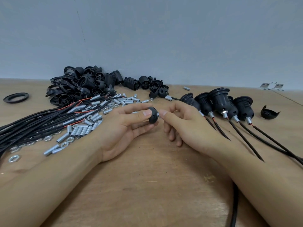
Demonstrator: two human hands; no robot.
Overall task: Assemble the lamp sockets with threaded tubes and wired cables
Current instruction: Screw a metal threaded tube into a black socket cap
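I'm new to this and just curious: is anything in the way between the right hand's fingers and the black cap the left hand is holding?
Nothing visible. The left hand grips the black cap, and the right hand pinches a small metal piece right against its side.

No text, label, brand, number or sign can be read anywhere here. The black socket parts (85, 84), the metal tubes (82, 128) and the cables (32, 122) on the surface (147, 185) carry no marking that shows at this sharpness, and the wall (147, 38) behind them bears none
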